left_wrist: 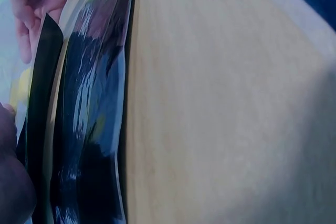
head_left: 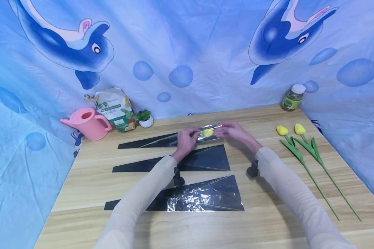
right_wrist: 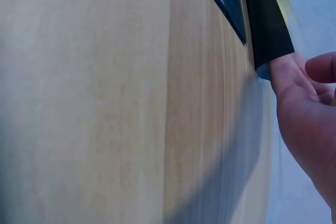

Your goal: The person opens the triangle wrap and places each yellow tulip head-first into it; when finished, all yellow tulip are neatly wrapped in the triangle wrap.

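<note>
A yellow tulip (head_left: 208,132) lies in the farthest flower sleeve (head_left: 168,140), which has a clear front and a black back; its green stem runs toward the narrow left end. My left hand (head_left: 186,140) pinches the sleeve just left of the bloom, with thumb and forefinger together. At the wide right end is my right hand (head_left: 233,133), its fingers reaching in at the sleeve's mouth. In the right wrist view that hand's thumb (right_wrist: 320,67) stands apart from the black sheet (right_wrist: 269,22), whose edge covers the fingertips.
Two more black sleeves (head_left: 205,159) (head_left: 202,199) lie nearer me. Two yellow tulips (head_left: 305,166) rest at the right. Along the back stand a pink watering can (head_left: 91,126), a white-and-green bag (head_left: 116,110), a small potted plant (head_left: 145,119) and a white-lidded jar (head_left: 292,98).
</note>
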